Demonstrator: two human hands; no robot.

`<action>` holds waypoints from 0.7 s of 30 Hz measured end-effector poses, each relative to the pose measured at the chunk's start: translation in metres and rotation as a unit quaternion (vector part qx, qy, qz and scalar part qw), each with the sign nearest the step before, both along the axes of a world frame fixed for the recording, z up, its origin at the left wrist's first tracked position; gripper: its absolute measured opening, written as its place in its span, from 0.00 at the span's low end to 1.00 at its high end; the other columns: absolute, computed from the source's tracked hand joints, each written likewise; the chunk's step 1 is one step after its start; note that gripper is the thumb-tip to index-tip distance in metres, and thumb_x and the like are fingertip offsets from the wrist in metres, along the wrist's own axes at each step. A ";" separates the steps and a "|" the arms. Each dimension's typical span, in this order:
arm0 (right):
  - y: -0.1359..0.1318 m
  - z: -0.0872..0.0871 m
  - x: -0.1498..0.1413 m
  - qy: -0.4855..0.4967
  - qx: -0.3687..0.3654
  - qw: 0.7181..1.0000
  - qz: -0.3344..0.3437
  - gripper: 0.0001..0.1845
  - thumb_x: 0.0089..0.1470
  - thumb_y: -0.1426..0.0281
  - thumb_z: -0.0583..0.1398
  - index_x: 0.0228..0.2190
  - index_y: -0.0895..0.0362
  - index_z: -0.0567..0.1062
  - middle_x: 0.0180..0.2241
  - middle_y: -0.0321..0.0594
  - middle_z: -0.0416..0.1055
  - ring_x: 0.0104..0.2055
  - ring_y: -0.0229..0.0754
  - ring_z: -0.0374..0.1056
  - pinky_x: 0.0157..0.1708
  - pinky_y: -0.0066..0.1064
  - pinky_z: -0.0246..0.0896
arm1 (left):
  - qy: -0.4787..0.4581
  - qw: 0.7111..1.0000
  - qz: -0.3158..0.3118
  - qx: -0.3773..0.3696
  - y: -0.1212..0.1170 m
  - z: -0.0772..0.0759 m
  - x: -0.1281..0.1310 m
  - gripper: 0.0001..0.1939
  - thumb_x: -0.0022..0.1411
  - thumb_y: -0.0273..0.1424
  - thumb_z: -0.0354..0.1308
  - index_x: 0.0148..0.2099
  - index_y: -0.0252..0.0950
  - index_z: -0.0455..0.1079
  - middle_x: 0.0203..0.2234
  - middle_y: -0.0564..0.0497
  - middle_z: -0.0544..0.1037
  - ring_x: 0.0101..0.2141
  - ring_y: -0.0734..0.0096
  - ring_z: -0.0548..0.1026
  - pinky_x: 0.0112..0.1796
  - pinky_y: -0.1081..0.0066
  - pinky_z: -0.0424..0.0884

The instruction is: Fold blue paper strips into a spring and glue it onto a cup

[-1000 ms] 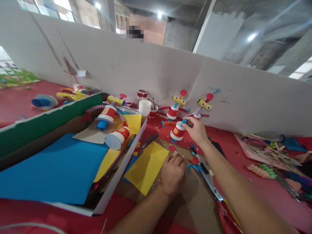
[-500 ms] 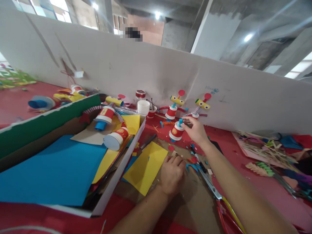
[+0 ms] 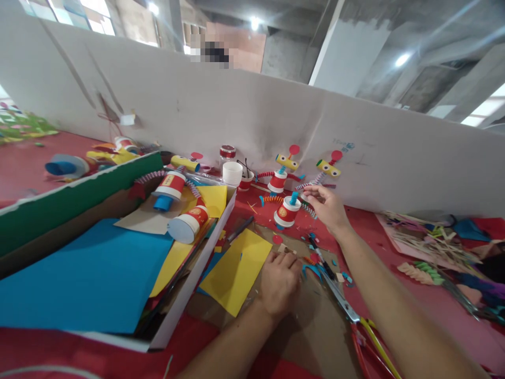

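Observation:
A red and white paper cup figure stands upright on the red table, with a folded blue paper strip rising from its top. Folded paper arms stick out at its sides, an orange one on the left and a striped one on the right. Just right of the blue strip is my right hand, apart from it, with thumb and fingers slightly parted. My left hand rests curled on the brown cardboard beside a yellow paper sheet; anything under its fingers is hidden.
Large scissors lie between my forearms. On the left stands a box with blue paper and two cup figures. More finished figures stand along the white partition. Craft scraps are heaped at right.
My right hand has let go of the blue strip and drawn a little to the right. The strip now stands taller, and the striped arm shows. My left hand has stayed put.

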State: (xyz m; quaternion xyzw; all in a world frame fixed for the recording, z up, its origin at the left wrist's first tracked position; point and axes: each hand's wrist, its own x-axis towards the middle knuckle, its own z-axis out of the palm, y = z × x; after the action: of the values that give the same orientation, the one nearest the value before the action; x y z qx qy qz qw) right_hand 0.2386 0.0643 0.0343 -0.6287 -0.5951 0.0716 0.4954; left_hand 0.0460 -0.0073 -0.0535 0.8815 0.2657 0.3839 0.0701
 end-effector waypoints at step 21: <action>-0.013 0.005 -0.015 0.212 0.048 0.974 -0.063 0.07 0.45 0.71 0.59 0.30 0.57 0.76 0.28 0.39 0.77 0.35 0.43 0.73 0.43 0.40 0.66 | 0.030 0.998 0.002 -0.056 0.001 0.003 -0.003 0.19 0.54 0.17 0.49 0.47 0.36 0.69 0.40 0.47 0.77 0.40 0.64 0.73 0.39 0.64 0.66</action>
State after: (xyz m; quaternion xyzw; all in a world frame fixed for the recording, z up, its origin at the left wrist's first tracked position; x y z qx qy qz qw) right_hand 0.2235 0.0514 0.0391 -0.6108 -0.4385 0.1437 0.6434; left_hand 0.0434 -0.0063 -0.0501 0.8868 0.2904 0.3422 0.1103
